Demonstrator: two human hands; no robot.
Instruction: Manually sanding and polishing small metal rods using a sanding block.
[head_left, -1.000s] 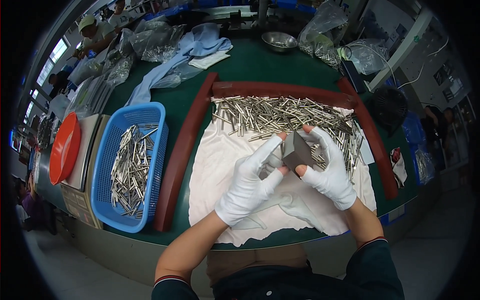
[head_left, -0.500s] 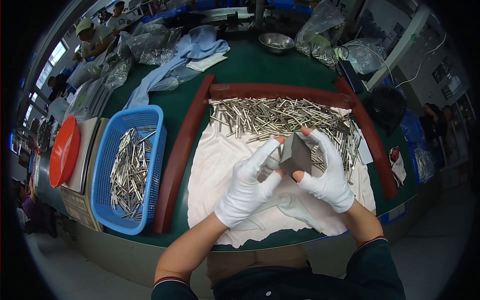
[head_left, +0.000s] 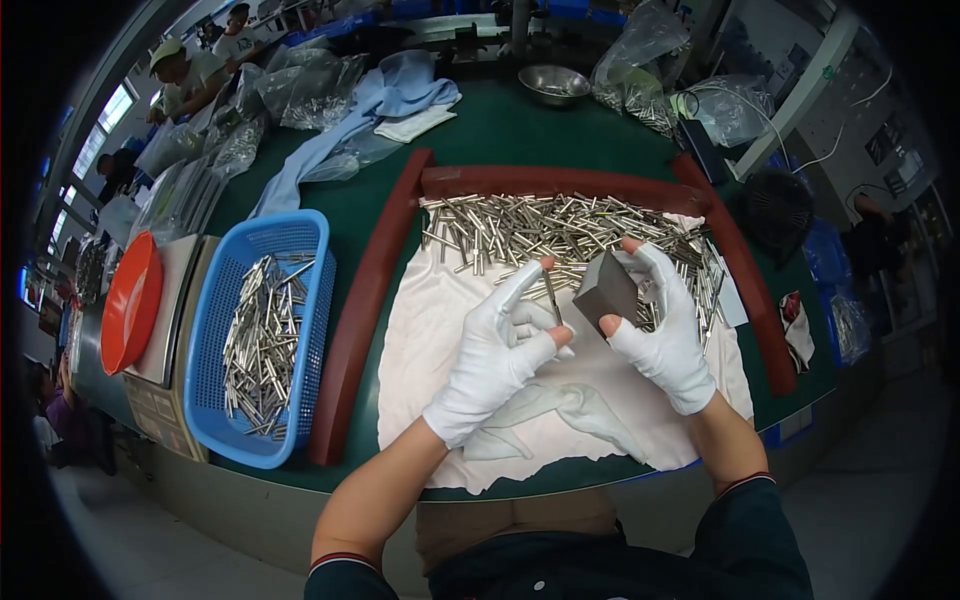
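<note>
the hands are moving apart: the left hand (head_left: 484, 355) is spanning a rod (head_left: 552, 298) between thumb and forefinger over the cloth (head_left: 415, 370), the right hand (head_left: 666, 348) is clasping the block (head_left: 607, 289), so rod and block are now sitting clear of each other.

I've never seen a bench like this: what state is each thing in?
Left hand: gloved, pinching a metal pin
Right hand: gloved, gripping the tilted grey block
Loose pins: heaped
Pale cloth: spread, wrinkled
Blue basket: upright, holding a jumble of pins
Steel bowl: upright
</note>
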